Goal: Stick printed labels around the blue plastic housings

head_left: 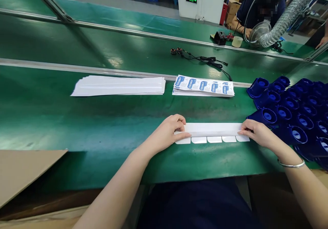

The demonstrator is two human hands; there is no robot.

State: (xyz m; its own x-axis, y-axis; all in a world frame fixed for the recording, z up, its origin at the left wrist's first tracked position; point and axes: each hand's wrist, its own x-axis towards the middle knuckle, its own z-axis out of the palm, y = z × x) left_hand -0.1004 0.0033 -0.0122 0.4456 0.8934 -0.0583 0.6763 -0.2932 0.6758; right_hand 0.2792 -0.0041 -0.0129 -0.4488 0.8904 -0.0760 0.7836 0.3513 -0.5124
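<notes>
A long white label strip [214, 130] lies face down on the green bench [102, 126], with a row of rounded white tabs [207, 140] showing along its near edge. My left hand [167, 131] pinches the strip's left end, fingers curled over it. My right hand [257, 132], a silver bangle on its wrist, pinches the right end. Both hands press the strip flat against the bench surface.
A stack of plain white strips [120, 85] and a stack of blue-printed label sheets [203, 85] lie behind. Several blue plastic caps [289, 111] crowd the right. Black cables [207, 61] lie on the far belt. A cardboard flap [23, 172] sits near left. Another person [258, 10] works far right.
</notes>
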